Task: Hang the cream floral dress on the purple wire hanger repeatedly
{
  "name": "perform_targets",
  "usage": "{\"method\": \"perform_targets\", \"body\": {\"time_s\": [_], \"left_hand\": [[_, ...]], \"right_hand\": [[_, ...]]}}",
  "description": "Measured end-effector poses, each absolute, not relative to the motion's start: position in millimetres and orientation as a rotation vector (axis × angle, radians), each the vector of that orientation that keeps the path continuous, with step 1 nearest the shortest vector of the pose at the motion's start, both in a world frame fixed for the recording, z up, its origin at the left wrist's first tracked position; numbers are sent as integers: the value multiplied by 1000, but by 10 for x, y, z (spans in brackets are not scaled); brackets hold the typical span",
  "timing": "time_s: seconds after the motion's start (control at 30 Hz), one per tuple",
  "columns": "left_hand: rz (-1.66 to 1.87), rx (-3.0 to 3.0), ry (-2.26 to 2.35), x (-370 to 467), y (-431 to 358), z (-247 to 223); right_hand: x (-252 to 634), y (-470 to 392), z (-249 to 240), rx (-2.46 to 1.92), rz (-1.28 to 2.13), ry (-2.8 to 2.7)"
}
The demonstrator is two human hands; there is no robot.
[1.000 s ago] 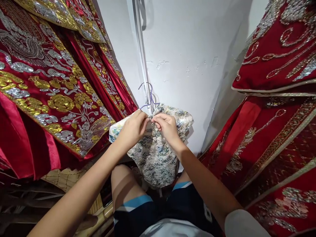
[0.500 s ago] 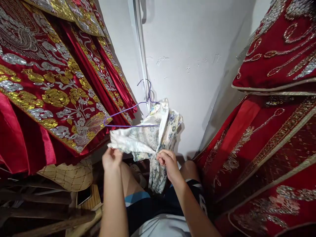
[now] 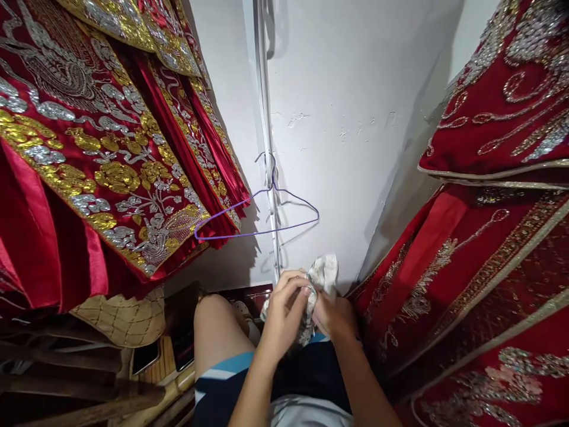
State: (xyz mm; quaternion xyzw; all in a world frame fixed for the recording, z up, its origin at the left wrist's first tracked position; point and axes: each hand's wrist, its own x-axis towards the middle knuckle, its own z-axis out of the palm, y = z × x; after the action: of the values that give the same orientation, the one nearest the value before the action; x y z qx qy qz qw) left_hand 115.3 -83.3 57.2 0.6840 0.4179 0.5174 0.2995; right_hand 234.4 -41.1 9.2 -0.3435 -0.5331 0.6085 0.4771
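Below the purple hanger (image 3: 258, 233), left grip (image 3: 284, 303) and right grip (image 3: 328, 314) clutch a bunched garment (image 3: 326, 270).

Bunched cloth (image 3: 326, 270) in grip (image 3: 284, 309), purple hanger (image 3: 272, 188)

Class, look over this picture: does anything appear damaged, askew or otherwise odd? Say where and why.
The white wall behind the purple hanger looks damaged: small scuffed or peeling marks break its otherwise smooth surface. The hanger also looks askew, its end at picture left sitting lower, though viewing angle may explain that.

Slatted wooden bench (image 3: 167, 354), dark phone (image 3: 146, 357) on top.
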Motion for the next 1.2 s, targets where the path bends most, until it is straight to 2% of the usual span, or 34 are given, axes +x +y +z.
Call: {"method": "perform_targets", "body": {"time_s": [0.13, 0.27, 0.33, 0.4, 0.47, 0.53, 0.77, 0.97, 1.2], "left_hand": [[1279, 1901, 1176, 1052, -812, 651], [871, 1994, 1006, 804, -674, 585], [623, 2097, 1066, 663, -637, 484], [420, 2200, 1277, 477, -633, 408], [296, 2256, 1544, 236, -645, 420], [225, 2265, 1776, -30, -657, 538], [247, 2420, 1927, -657, -663, 1154], [77, 2212, 2286, -739, -655, 1425], [211, 2226, 2293, -497, -332, 1562]], "right_hand": [[2416, -461, 227, -764, 1806, -1213], [2665, -398, 593, -675, 1881, -1526], [2771, -295, 797, -711, 1687, -1697], [2829, -128, 961, -793, 1304, -1753], [2829, 104, 1061, -811, 948, -1691], [2771, 386, 1091, -776, 775, -1585], [2423, 1117, 808, -807, 901, -1727], [2675, 868, 766, -922, 557, -1729], [2914, 576, 1068, -939, 413, -1711]]}}
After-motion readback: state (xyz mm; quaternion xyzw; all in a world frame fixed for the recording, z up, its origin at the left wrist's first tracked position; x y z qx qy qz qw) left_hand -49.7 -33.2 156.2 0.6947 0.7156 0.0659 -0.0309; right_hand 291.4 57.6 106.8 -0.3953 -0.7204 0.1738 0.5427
